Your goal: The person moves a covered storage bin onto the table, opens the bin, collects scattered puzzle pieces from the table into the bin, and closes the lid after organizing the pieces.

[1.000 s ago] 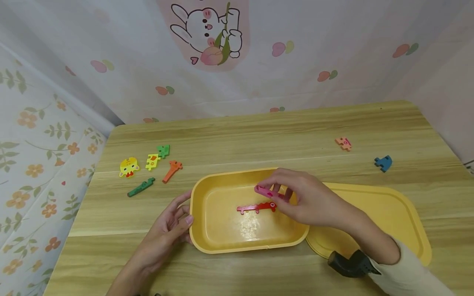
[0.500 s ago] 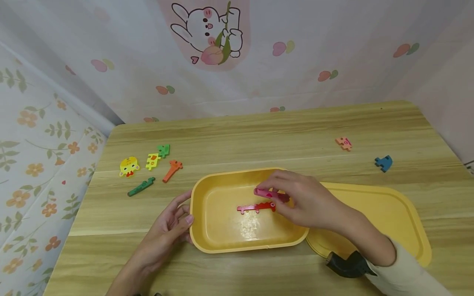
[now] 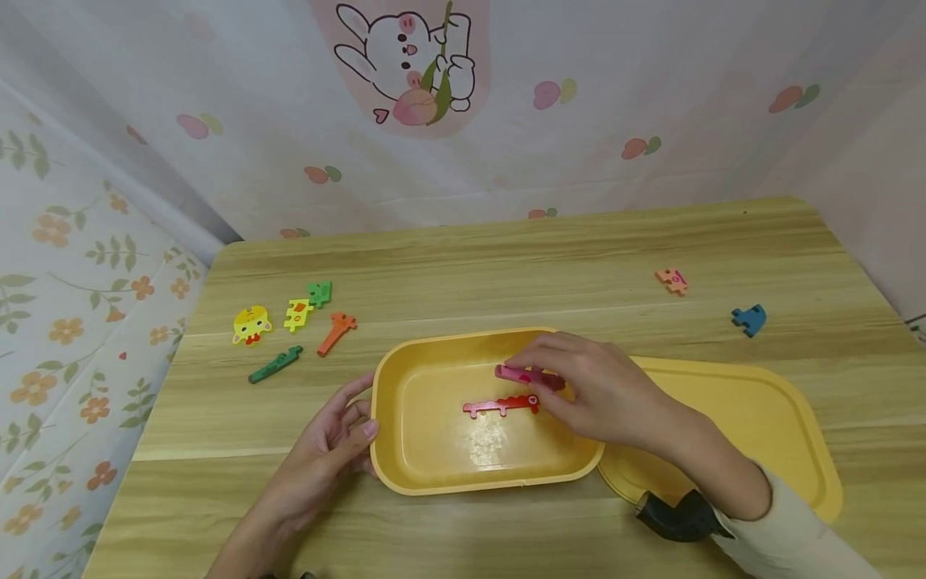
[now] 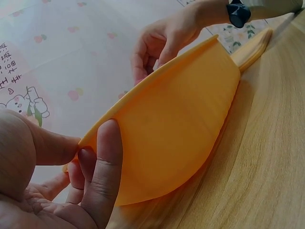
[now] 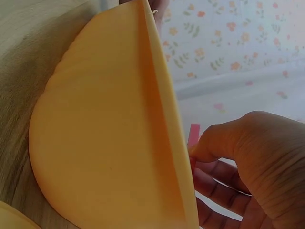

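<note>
My left hand (image 3: pixel 329 446) grips the left end of a yellow plastic box (image 3: pixel 427 486); in the left wrist view its thumb and fingers (image 4: pixel 108 157) close on the wall at the rim. Over the right part of the box, my right hand (image 3: pixel 589 390) pinches a long pink puzzle piece (image 3: pixel 515 375) between thumb and fingers. Part of that piece is hidden by the fingers. On the box floor, just below it in the head view, lies a red puzzle piece (image 3: pixel 492 407) with bumps along its edge. The right wrist view shows the pink piece's end above the rim.
A yellow lid (image 3: pixel 745 410) lies right of the box, under my right forearm. Farther back are a peach piece (image 3: pixel 673 281) and a blue piece (image 3: pixel 749 320). Several more, including a yellow animal head (image 3: pixel 251 325), an orange piece (image 3: pixel 337 334) and a dark green piece (image 3: pixel 276 365), lie left.
The pink piece has turned slightly in my right hand, which has shifted only a little. My left hand and the box have kept their place.
</note>
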Tool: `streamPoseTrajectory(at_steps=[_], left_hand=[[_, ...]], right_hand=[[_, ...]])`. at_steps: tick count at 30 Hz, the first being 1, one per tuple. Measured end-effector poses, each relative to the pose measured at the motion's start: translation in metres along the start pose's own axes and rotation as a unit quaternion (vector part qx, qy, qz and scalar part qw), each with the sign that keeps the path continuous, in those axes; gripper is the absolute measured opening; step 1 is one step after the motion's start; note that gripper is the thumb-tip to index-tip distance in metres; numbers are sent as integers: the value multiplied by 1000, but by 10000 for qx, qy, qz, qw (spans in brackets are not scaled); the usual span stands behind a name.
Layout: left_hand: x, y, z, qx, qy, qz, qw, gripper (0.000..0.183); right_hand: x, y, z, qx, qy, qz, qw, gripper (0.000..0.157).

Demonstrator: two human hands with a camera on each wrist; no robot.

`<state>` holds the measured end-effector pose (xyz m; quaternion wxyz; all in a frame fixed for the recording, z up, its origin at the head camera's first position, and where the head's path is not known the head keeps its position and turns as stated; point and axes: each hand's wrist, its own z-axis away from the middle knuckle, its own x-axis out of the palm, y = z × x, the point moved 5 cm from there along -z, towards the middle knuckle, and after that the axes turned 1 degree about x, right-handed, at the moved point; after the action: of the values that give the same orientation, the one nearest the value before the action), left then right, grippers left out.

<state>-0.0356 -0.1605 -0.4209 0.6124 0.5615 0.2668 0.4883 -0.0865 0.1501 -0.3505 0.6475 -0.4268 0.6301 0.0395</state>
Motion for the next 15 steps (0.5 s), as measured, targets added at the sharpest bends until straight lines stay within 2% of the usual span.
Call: streamPoseTrajectory(at_steps=[7,14,15], left_hand=[[1,1,0,58,-54,60,10000,60],[1,1,0,16,-31,44,10000,61],[1,1,0,18,-33,45,10000,60]], right_hand=[[0,0,0,-110,130,75,9998,25],[-2,0,1,-278,297,-122,9991,45],[-2,1,1,-272,314,-133,9990,43]])
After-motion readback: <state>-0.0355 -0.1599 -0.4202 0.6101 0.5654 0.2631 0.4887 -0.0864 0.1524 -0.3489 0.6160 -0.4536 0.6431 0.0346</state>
